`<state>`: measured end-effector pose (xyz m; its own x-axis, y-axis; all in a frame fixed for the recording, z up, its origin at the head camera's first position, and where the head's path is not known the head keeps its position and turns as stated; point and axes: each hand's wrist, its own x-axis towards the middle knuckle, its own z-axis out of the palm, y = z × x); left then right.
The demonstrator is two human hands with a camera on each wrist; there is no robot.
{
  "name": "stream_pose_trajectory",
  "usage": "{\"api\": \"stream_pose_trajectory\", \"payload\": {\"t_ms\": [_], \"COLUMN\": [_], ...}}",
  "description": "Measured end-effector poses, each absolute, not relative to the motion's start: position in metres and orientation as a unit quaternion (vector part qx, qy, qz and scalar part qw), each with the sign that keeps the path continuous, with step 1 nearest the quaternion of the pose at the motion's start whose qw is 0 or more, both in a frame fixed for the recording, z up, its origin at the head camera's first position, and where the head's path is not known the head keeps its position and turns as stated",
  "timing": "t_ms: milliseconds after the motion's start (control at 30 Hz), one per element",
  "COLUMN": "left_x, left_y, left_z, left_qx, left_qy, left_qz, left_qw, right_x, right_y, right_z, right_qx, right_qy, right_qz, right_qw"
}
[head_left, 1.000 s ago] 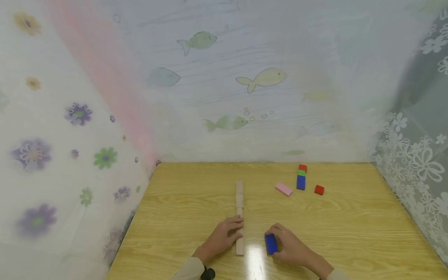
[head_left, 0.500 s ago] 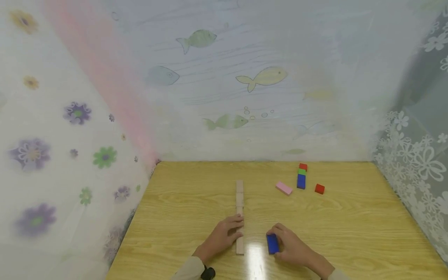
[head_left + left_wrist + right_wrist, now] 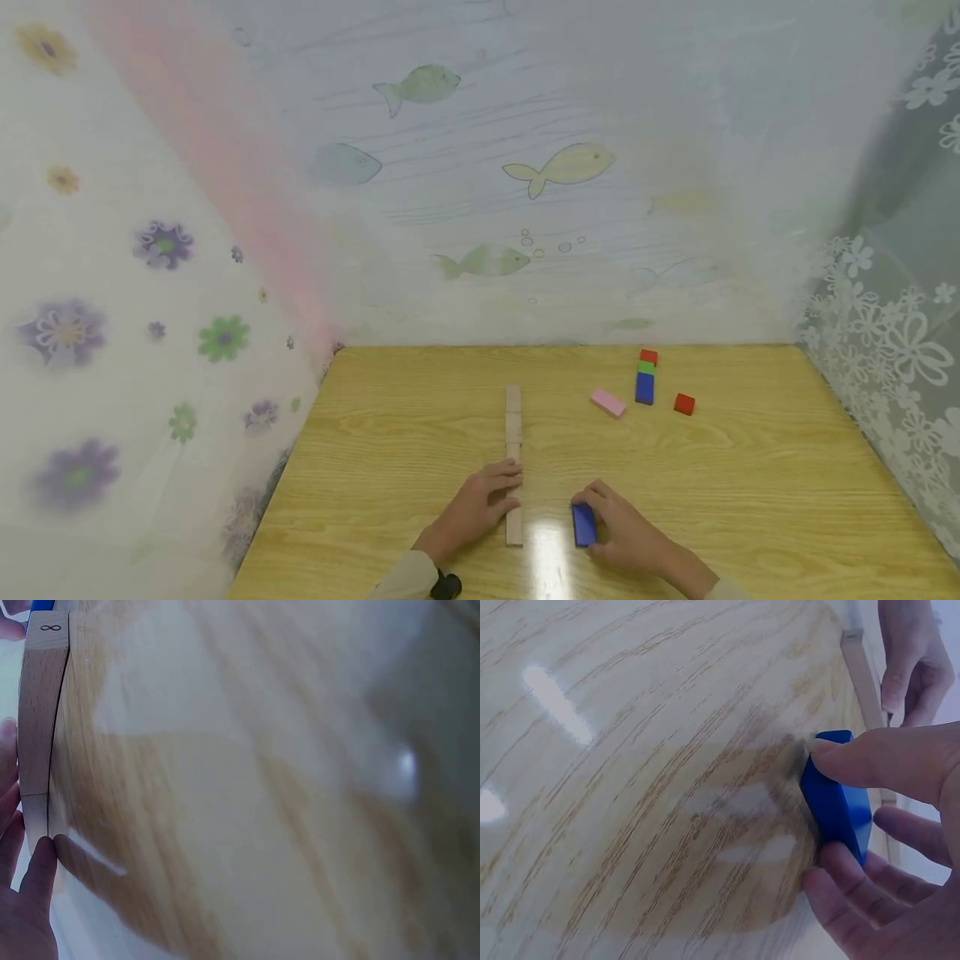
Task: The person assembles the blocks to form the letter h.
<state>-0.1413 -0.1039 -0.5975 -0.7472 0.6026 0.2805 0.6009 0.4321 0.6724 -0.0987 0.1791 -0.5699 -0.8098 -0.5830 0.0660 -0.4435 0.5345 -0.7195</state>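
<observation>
In the head view, a straight row of plain wooden blocks [image 3: 513, 429] runs away from the person across the table's middle. My left hand [image 3: 472, 508] rests against this row, its fingertips touching the wood. The left wrist view shows a figure 8 on the end of one wooden block [image 3: 41, 720], with several fingers [image 3: 39, 881] along the row. To the right of the row, my right hand [image 3: 626, 525] pinches a blue rectangular block [image 3: 584, 525] by its two ends. The right wrist view has the thumb on one end of the blue block [image 3: 832, 795] and fingertips at the other.
Farther back lie a pink block [image 3: 608, 403], a line of blue [image 3: 645, 388], green [image 3: 646, 367] and red [image 3: 648, 357] blocks, and a separate red block [image 3: 684, 404]. Printed curtains [image 3: 570, 317] hang at the table's back and sides. The table [image 3: 390, 433] is wood-grained.
My right hand has shifted the blue block slightly to the right, away from the wooden row, and turned it a little straighter. The left hand has stayed in place.
</observation>
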Motion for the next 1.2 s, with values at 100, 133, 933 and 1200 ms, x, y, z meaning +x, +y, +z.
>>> {"api": "stream_pose_trajectory", "payload": {"t_ms": [100,133,933,1200], "left_x": [-0.142,-0.142,-0.140,-0.141], "left_y": [-0.104,-0.104,-0.105,-0.105], "left_z": [-0.598,-0.599,-0.601,-0.601], "left_qx": [0.358,0.358,0.352,0.353], "left_qy": [0.846,0.846,0.849,0.851], "left_qz": [0.396,0.396,0.393,0.389], "left_qw": [-0.002,-0.002,0.001,-0.004], "right_x": [-0.099,-0.099,-0.101,-0.109], "right_y": [0.179,0.179,0.188,0.197], "right_z": [-0.569,-0.569,-0.567,-0.561], "right_qx": [-0.288,-0.286,-0.299,-0.310], "right_qy": [0.875,0.875,0.863,0.869], "right_qz": [-0.376,-0.375,-0.382,-0.369], "right_qw": [0.103,0.106,0.142,0.109]}}
